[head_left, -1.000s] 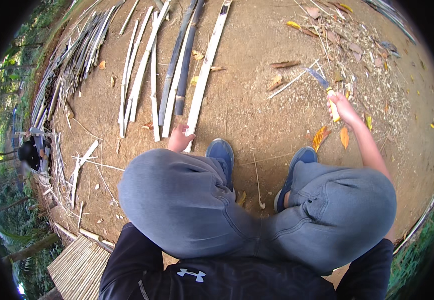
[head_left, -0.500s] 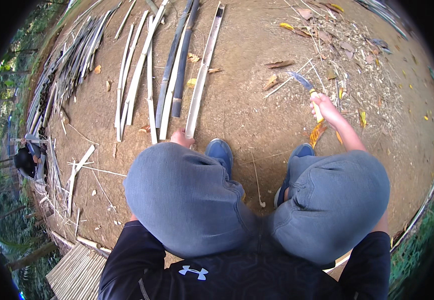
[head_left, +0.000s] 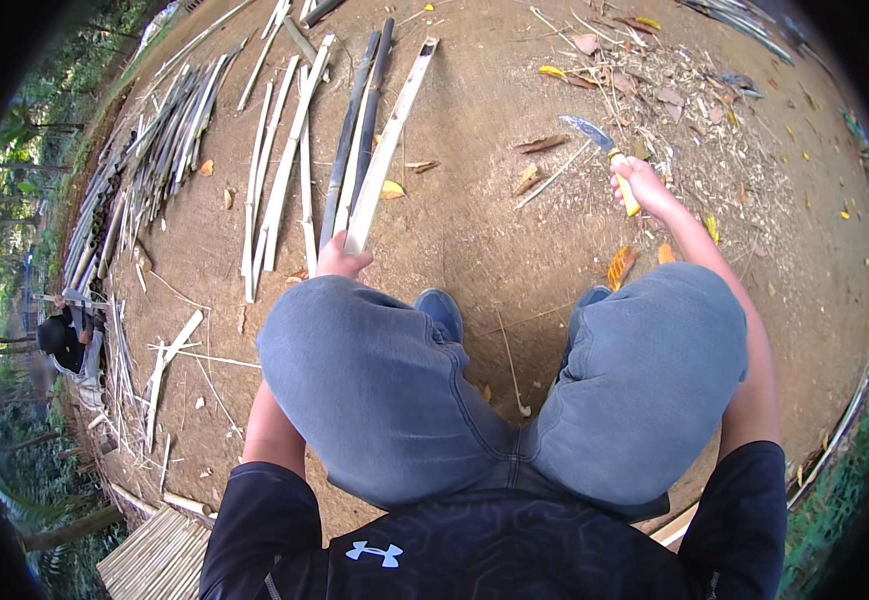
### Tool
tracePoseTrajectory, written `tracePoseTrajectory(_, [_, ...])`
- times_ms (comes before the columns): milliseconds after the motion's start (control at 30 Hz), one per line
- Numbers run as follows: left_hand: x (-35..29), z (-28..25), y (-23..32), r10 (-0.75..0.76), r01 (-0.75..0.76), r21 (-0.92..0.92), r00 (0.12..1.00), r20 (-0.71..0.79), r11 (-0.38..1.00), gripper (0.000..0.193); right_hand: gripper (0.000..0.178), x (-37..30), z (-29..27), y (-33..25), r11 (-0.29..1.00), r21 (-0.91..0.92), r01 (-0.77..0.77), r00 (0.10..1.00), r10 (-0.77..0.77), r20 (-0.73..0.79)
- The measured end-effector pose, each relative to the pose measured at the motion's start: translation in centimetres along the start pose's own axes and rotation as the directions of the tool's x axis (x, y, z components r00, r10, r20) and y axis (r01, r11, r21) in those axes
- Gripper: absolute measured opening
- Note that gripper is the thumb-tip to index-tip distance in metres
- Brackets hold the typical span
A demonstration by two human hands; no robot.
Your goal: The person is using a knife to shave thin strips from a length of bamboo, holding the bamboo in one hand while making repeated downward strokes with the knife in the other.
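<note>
Shifted leftward since the earlier frame, the pale split bamboo strip [head_left: 392, 145] now has its near end overlapping the dark bamboo poles [head_left: 352, 130], and the knife [head_left: 612, 152] has moved farther out from the knees. The left hand [head_left: 340, 260], just beyond the left knee, is closed around the strip's near end, with the thumb on its right side. From there the strip runs away from the person, leaning slightly right, with its hollow face showing; whether its far end touches the ground [head_left: 485, 200] cannot be told.

The right hand [head_left: 641, 183] is wrapped around the knife's yellow handle, its curved blade pointing away and to the left, well apart from the strip. An orange leaf [head_left: 622, 267] lies nearer the right knee, and wood shavings [head_left: 690, 140] are scattered beyond the hand.

Left of the dark poles lie more pale strips [head_left: 292, 150], and farther left a heap of thin poles [head_left: 160, 150]. Another person [head_left: 60, 335] is near the left rim.
</note>
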State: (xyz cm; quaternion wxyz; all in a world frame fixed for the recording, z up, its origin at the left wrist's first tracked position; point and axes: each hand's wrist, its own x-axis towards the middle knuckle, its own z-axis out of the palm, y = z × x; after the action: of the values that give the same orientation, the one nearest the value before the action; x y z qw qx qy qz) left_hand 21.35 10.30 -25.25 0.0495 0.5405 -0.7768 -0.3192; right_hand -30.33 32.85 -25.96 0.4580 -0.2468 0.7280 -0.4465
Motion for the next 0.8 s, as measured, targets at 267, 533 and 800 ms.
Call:
tracePoseTrajectory(267, [-2.3,-7.3,8.0,0.058,-0.067,0.063,0.988,0.146,0.996,0.052,0.022,-1.4,1.0,-4.4,0.992,0.092,0.09,0.994,-0.095,0.045])
tracePoseTrajectory(533, [-1.7,-6.7,8.9,0.124,-0.155,0.099,0.956,0.265,0.983,0.054,0.027,-1.5,5.6,-2.0,0.986,-0.161,0.05,0.997,-0.058,-0.046])
tracePoseTrajectory(800, [-0.4,-5.8,10.2,0.195,-0.244,0.092,0.91,0.366,0.965,0.048,0.027,0.0,6.7,-1.0,0.974,-0.033,0.225,0.956,-0.227,-0.188])
